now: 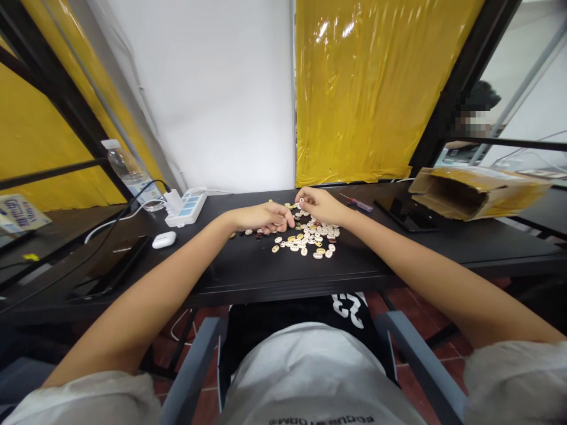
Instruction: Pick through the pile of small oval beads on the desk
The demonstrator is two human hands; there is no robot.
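A loose pile of small oval buttons (316,231), mostly cream with some yellow and dark brown ones, lies spread on the black table (248,268). My left hand (264,217) hovers at the pile's left side, palm down with its fingers curled in; whatever it may hold is hidden. Beneath it several dark and pale buttons (248,232) show. At the far side of the pile, my right hand (325,204) has thumb and forefinger pinched together on a pale button (302,201).
On the left stand a power strip (188,208) with a charger, a white earbud case (163,239), a dark tablet (113,268) and a water bottle (135,177). To the right are a screwdriver (361,205), a black phone (405,213) and an open cardboard box (473,192). Someone sits beyond.
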